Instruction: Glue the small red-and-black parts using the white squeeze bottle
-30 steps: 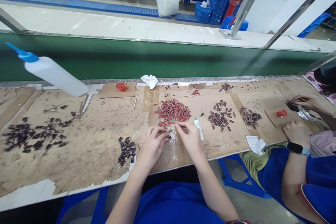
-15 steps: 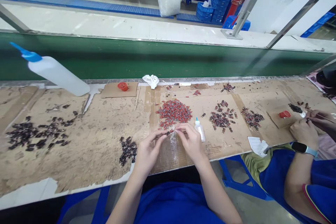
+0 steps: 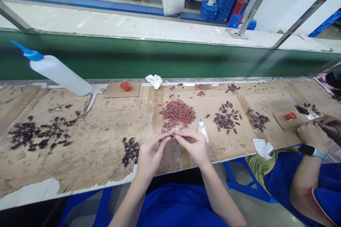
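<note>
My left hand (image 3: pixel 152 151) and my right hand (image 3: pixel 194 144) meet above the cardboard in front of me. Both pinch one small dark-and-red part (image 3: pixel 173 134) between fingertips, its exact kind too small to tell. Just beyond my fingers spreads a heap of small red-and-grey parts (image 3: pixel 178 112). To the right of my right hand stands a small squeeze bottle (image 3: pixel 203 131) with a blue tip. A pile of dark parts (image 3: pixel 130 151) lies left of my left hand.
A large white bottle (image 3: pixel 60 75) with a blue nozzle stands at the left. Red cups (image 3: pixel 125 86) sit on cardboard pieces. Crumpled tissue (image 3: pixel 154 81) lies at the back. At the right, a co-worker's hands (image 3: pixel 314 134) work near more piles of parts (image 3: pixel 257 120).
My right hand has moved slightly left, and my fingertips have come together around the small part. The co-worker's hands have shifted a little right. The view has tilted slightly.
</note>
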Demonstrator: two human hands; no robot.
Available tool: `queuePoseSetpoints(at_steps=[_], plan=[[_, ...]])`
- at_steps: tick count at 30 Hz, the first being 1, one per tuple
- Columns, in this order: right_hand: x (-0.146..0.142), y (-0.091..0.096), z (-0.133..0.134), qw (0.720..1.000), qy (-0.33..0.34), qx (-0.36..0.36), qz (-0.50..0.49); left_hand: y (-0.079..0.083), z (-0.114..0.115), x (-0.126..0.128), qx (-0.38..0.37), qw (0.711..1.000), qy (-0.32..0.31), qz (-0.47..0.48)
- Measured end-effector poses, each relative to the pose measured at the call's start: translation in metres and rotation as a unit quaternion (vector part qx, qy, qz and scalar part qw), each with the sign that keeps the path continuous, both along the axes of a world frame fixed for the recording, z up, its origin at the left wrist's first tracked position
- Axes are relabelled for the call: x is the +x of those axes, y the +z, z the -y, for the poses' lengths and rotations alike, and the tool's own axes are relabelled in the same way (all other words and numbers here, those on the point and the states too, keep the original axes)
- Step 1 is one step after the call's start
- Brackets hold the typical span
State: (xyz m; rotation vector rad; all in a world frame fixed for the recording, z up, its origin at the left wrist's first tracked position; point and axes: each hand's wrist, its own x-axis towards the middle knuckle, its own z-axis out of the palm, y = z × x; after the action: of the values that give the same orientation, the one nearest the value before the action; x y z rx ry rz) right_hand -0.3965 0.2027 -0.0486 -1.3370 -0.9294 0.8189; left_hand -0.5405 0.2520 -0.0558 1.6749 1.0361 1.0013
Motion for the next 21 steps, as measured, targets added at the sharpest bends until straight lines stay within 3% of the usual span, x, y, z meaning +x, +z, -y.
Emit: queuePoseSetpoints(at_steps=[7, 14, 18, 21], plan=[[0.006, -0.004, 0.002, 0.988, 0.043, 0.070, 0.131, 0.000, 0.000, -0.002, 0.030, 0.999, 0.001, -0.009], [0.009, -0.002, 0.009, 0.935, 0.063, 0.101, 0.334, 0.004, -0.001, -0.003, 0.073, 0.996, -0.029, -0.035], [0.006, 0.002, 0.012, 0.900, 0.052, 0.123, 0.416, 0.004, 0.001, -0.002, 0.046, 0.998, -0.032, -0.024], [0.004, 0.003, 0.013, 0.892, 0.049, 0.116, 0.434, 0.002, 0.003, 0.000, -0.007, 1.000, -0.025, -0.014]])
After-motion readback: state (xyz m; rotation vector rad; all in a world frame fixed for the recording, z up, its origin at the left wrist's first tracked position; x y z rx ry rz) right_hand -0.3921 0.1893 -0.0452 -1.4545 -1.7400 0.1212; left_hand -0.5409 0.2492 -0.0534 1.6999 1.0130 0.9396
